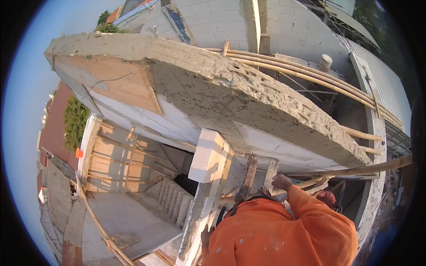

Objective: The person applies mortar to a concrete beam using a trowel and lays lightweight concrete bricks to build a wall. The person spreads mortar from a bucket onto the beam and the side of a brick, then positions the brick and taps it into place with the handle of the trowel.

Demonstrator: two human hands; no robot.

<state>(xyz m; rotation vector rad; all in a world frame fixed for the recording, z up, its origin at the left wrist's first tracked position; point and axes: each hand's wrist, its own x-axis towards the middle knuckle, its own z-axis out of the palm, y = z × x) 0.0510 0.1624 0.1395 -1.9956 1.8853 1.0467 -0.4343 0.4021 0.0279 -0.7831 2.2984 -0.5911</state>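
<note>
My left hand [206,236] rests against the side of a narrow block wall [195,230], partly hidden by my orange shirt, with its fingers stretched out. Farther forward, my right hand [281,182] is at the lower end of a pale wooden plank [271,170]; its fingers are bent, and what they grip is hidden. A darker plank [250,172] stands left of the pale one. My feet [263,190] show just beyond my shirt, on or near wooden pieces. White blocks [207,153] top the narrow wall.
A long, rough concrete beam [248,84] crosses ahead. Bamboo poles [306,73] lie behind it, near a white bucket [325,62]. A thick pole [355,170] runs to the right. Concrete stairs [171,198] descend at left. A red head covering [327,198], apparently another person's, shows lower right.
</note>
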